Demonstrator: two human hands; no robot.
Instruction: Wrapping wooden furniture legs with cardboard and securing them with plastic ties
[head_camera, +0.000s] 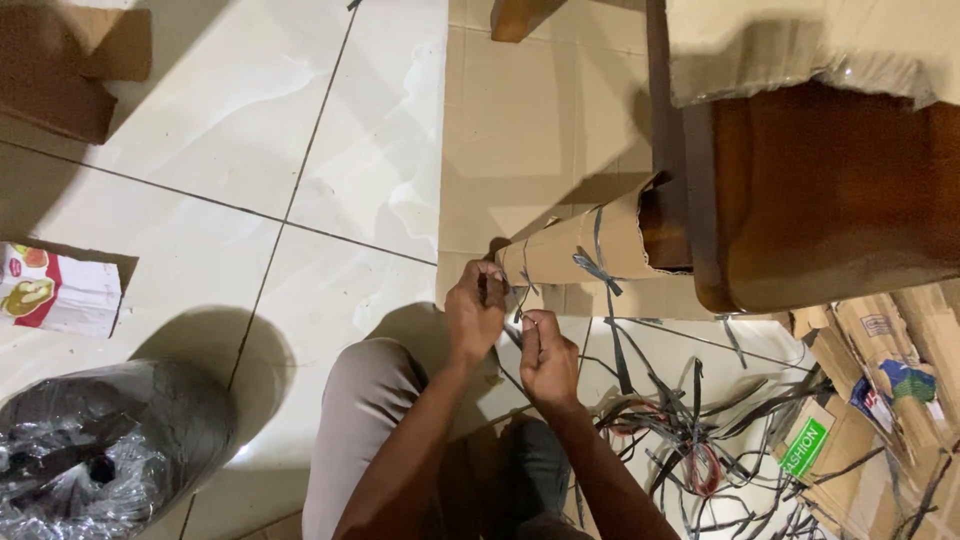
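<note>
**Second tie in hand on the rolled cardboard**

You are crouched on the tiled floor with both hands at the near end of a rolled cardboard bundle. Take that roll as your landmark. It lies just left of the dark wooden furniture, its far end touching or tucked against the wood, on top of a flattened cardboard sheet.

One dark strap tie already circles the roll near its middle, knotted, with loose tails hanging below. That part looks done. A second strap is at the near end of the roll, and judging by your hands it is not yet tied off.

Your left hand is at the roll's near end, fingers curled closed and pinching the strap against the cardboard edge. Your right hand sits just below and beside it, fingers closed on the strap's free end; the exact pinch is too small to make out.

The roll's long axis runs from lower left to upper right, narrow end pointing at your hands, wider open end toward the furniture.

Right of the roll's near end lies a tangle of loose straps; beyond it, stacked flattened boxes.
</note>
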